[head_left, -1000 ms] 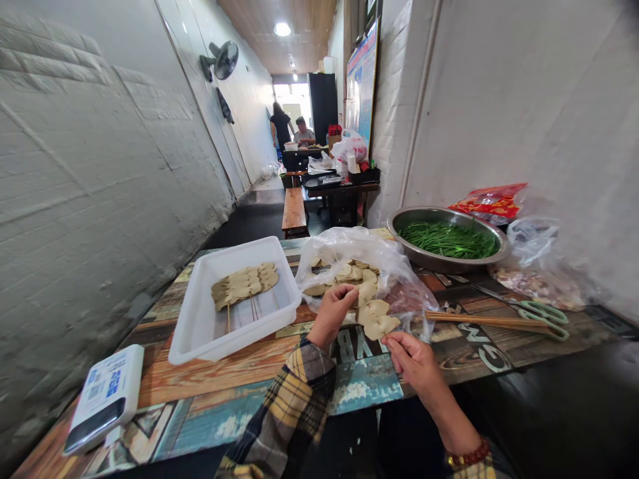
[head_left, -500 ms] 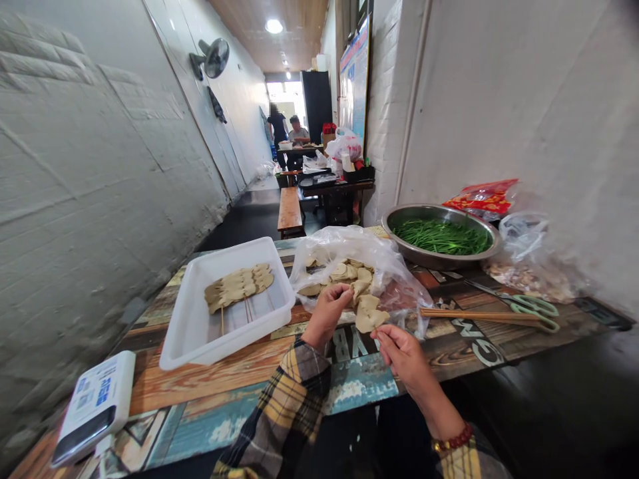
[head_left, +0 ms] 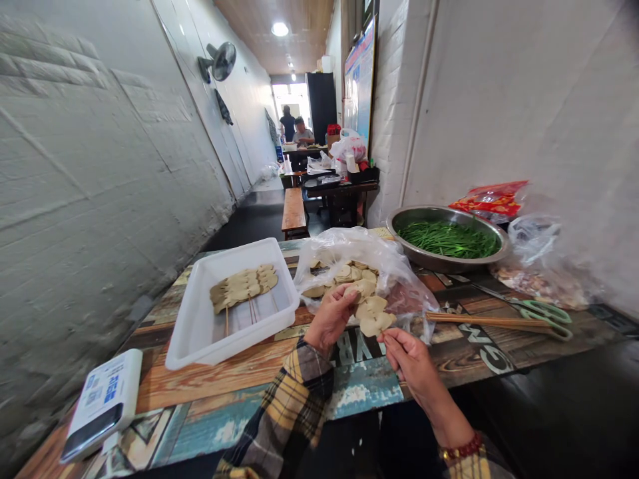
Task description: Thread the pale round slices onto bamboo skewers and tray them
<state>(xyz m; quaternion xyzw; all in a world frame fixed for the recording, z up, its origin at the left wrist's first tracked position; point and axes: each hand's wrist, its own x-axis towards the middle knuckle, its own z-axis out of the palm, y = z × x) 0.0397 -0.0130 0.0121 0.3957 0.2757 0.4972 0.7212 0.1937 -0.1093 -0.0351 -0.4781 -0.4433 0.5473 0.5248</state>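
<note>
My left hand [head_left: 331, 317] pinches a thin, round beige slice [head_left: 362, 289] between thumb and fingers. Below it, more beige slices [head_left: 374, 317] overlap in a row on a skewer, whose lower end sits between the closed fingertips of my right hand [head_left: 408, 354]; most of the stick is hidden. Just behind both hands, an open clear plastic bag [head_left: 397, 263] holds a heap of loose slices [head_left: 349, 271]. To the left, a white plastic tray [head_left: 180, 326] contains several finished-looking skewers of slices [head_left: 243, 289] lying side by side.
Bare wooden skewers [head_left: 486, 322] and green-handled scissors [head_left: 544, 311] lie on the right. Behind them stand a metal bowl [head_left: 424, 258] of long green vegetables [head_left: 449, 238] and a bagged food item [head_left: 542, 283]. A white device [head_left: 104, 402] rests front left. People [head_left: 302, 135] are far back.
The slice in my left hand now lies flatter and shows more of its face, near the skewered ones. Both hands keep their grips; the whole view has shifted slightly.
</note>
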